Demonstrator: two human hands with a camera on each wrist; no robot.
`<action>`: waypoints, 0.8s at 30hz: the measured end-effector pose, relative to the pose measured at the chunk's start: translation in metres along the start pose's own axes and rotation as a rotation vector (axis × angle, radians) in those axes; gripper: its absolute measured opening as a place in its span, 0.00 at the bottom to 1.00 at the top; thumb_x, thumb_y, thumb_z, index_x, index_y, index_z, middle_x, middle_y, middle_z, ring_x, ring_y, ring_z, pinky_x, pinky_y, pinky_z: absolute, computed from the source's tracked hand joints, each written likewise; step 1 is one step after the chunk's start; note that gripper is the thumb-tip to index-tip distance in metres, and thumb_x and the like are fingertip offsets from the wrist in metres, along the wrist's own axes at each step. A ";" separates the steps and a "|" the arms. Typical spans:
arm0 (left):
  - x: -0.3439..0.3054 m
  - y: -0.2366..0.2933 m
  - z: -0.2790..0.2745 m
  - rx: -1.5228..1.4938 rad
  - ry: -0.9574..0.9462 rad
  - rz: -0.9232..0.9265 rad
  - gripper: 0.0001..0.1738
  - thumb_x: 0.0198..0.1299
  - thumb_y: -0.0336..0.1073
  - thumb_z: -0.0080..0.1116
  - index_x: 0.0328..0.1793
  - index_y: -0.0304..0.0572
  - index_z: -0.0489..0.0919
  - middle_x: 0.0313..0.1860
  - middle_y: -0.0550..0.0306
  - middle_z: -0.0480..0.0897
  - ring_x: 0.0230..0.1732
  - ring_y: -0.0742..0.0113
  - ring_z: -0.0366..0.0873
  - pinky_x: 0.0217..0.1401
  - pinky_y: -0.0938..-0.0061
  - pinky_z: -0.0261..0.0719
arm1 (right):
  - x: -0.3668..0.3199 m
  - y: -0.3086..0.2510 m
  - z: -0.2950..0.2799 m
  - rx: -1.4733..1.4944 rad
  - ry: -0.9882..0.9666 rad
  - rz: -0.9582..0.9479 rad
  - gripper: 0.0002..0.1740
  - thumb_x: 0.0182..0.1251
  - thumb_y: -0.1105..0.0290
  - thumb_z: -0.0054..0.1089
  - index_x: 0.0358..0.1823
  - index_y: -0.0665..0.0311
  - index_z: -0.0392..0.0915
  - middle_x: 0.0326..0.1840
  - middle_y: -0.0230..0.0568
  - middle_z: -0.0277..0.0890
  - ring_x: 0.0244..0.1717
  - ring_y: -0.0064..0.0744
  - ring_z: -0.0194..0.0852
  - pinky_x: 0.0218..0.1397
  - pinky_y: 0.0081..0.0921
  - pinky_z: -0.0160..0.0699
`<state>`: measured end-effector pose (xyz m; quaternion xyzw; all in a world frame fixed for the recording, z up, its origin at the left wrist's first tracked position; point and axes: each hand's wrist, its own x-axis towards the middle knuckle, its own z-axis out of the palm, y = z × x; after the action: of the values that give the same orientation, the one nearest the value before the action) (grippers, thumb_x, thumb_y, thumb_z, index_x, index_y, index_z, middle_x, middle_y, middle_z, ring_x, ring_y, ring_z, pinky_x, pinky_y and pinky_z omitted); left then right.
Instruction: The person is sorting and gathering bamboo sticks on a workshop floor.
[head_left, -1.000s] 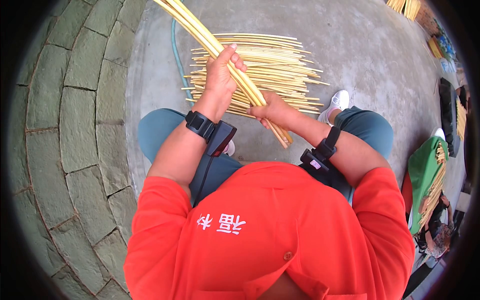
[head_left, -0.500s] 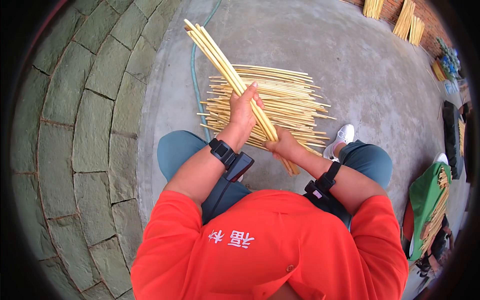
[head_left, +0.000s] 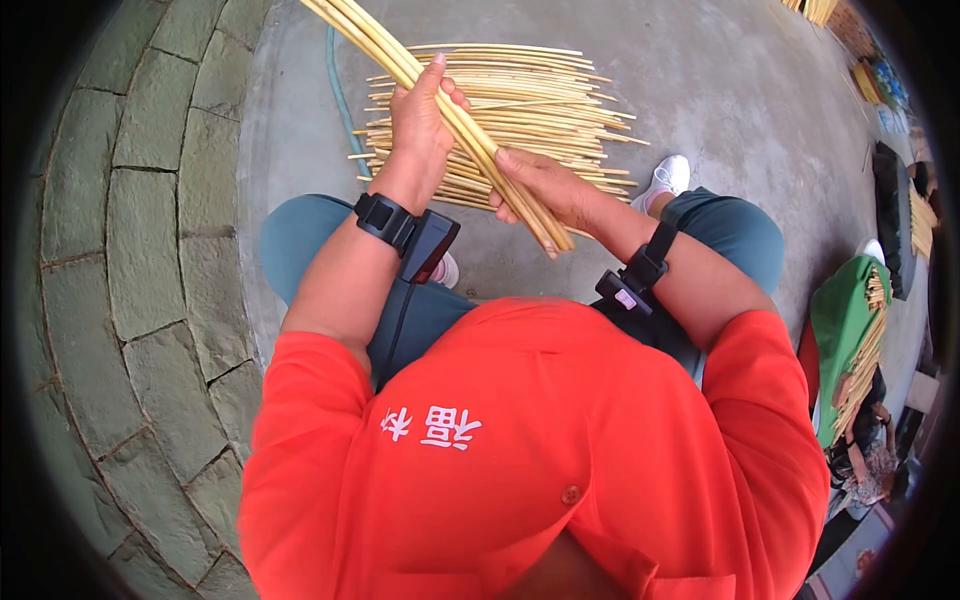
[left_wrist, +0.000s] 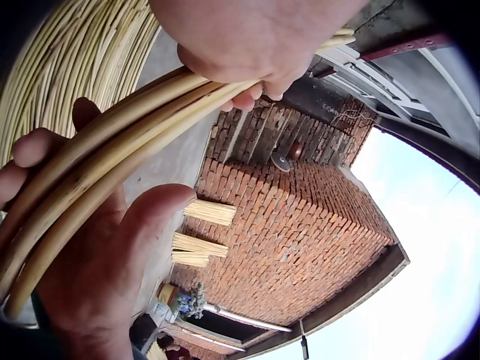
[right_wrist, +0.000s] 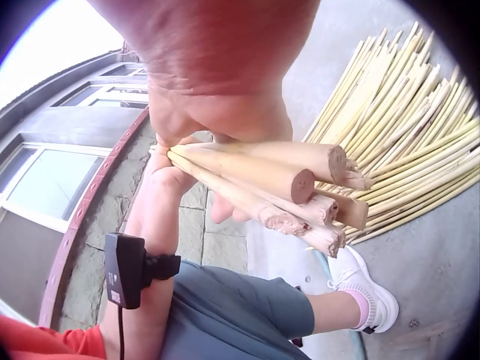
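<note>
In the head view my left hand [head_left: 422, 118] grips a bundle of long, pale peeled sticks [head_left: 525, 212] around its middle, thumb upward. My right hand [head_left: 550, 190] holds the same bundle nearer its lower end, the thumb along the sticks. The bundle slants from upper left down toward my lap, over the floor pile. In the left wrist view the fingers [left_wrist: 34, 148] of the right hand curl round the thick sticks [left_wrist: 97, 176]. The right wrist view shows several uneven cut ends [right_wrist: 302, 185] jutting out past the right hand [right_wrist: 217, 90].
A broad pile of similar sticks [head_left: 540, 95] lies on the concrete between my feet, with a hose [head_left: 340, 95] along its left. Stone paving [head_left: 150, 240] runs at left. At right sits a green cloth [head_left: 843, 315] with more sticks; bundles [left_wrist: 210, 212] lean on a brick wall.
The head view first tilts up, then back down. Both hands keep hold of the bundle, and the right thumb now lies straighter along the sticks.
</note>
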<state>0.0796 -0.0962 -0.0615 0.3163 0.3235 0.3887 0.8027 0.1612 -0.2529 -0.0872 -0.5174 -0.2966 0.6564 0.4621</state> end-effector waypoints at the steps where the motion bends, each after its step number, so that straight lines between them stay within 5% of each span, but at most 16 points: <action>1: 0.003 0.001 -0.002 -0.018 -0.002 -0.007 0.12 0.54 0.34 0.61 0.30 0.43 0.66 0.17 0.60 0.70 0.17 0.70 0.68 0.21 0.75 0.71 | 0.000 -0.002 -0.002 0.152 -0.064 0.057 0.30 0.62 0.42 0.43 0.48 0.65 0.64 0.29 0.43 0.72 0.27 0.28 0.75 0.29 0.22 0.77; 4: 0.008 0.000 -0.008 -0.019 -0.003 -0.051 0.12 0.54 0.34 0.61 0.30 0.43 0.66 0.17 0.60 0.70 0.18 0.70 0.68 0.22 0.75 0.71 | 0.003 0.001 -0.007 0.341 -0.237 0.089 0.43 0.60 0.32 0.18 0.53 0.64 0.62 0.34 0.50 0.74 0.31 0.35 0.77 0.33 0.28 0.80; 6: 0.013 -0.001 -0.013 -0.013 0.002 -0.069 0.12 0.54 0.34 0.61 0.30 0.43 0.67 0.17 0.60 0.69 0.19 0.70 0.68 0.23 0.74 0.72 | 0.003 0.003 -0.006 0.315 -0.238 0.090 0.44 0.61 0.32 0.17 0.56 0.65 0.61 0.33 0.50 0.74 0.31 0.35 0.78 0.33 0.28 0.80; 9: 0.018 0.002 -0.015 0.006 -0.027 -0.093 0.12 0.54 0.35 0.61 0.30 0.42 0.67 0.17 0.60 0.69 0.19 0.69 0.69 0.24 0.74 0.74 | -0.002 0.002 -0.001 0.355 -0.274 0.115 0.41 0.63 0.34 0.22 0.55 0.66 0.62 0.33 0.49 0.74 0.30 0.34 0.78 0.33 0.27 0.80; 11: -0.002 0.002 -0.015 0.011 -0.044 -0.133 0.10 0.55 0.34 0.59 0.33 0.41 0.69 0.19 0.60 0.71 0.20 0.72 0.69 0.22 0.78 0.70 | -0.006 -0.001 0.004 0.238 -0.171 0.104 0.29 0.64 0.44 0.42 0.48 0.66 0.67 0.29 0.42 0.74 0.26 0.28 0.77 0.29 0.22 0.80; 12: -0.011 0.005 -0.013 0.019 -0.068 -0.160 0.09 0.56 0.34 0.58 0.37 0.39 0.71 0.21 0.61 0.72 0.20 0.74 0.69 0.21 0.82 0.67 | -0.007 0.001 0.005 0.239 -0.171 0.106 0.29 0.64 0.44 0.42 0.48 0.66 0.67 0.29 0.42 0.74 0.26 0.28 0.77 0.29 0.22 0.80; 15: 0.010 -0.008 -0.017 0.049 -0.069 -0.131 0.10 0.57 0.38 0.58 0.34 0.42 0.70 0.21 0.59 0.72 0.22 0.71 0.70 0.24 0.77 0.72 | -0.011 0.001 0.009 0.063 -0.058 0.131 0.13 0.53 0.67 0.65 0.34 0.64 0.71 0.20 0.30 0.69 0.15 0.16 0.68 0.20 0.12 0.72; 20: 0.012 -0.002 -0.008 -0.050 -0.200 -0.138 0.15 0.56 0.43 0.59 0.30 0.42 0.68 0.21 0.56 0.72 0.26 0.65 0.72 0.30 0.70 0.76 | -0.014 0.000 0.004 0.085 -0.054 0.082 0.12 0.54 0.66 0.63 0.32 0.63 0.70 0.20 0.29 0.68 0.14 0.17 0.67 0.19 0.13 0.70; 24: -0.001 0.008 0.003 -0.124 -0.364 -0.145 0.17 0.58 0.45 0.55 0.40 0.37 0.72 0.30 0.48 0.77 0.35 0.56 0.75 0.41 0.63 0.77 | -0.024 -0.009 0.002 0.147 -0.105 0.051 0.10 0.55 0.69 0.61 0.32 0.64 0.70 0.19 0.30 0.68 0.16 0.18 0.68 0.20 0.15 0.70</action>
<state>0.0781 -0.0943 -0.0532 0.3069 0.1707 0.2854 0.8917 0.1628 -0.2705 -0.0689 -0.4543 -0.2583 0.7142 0.4657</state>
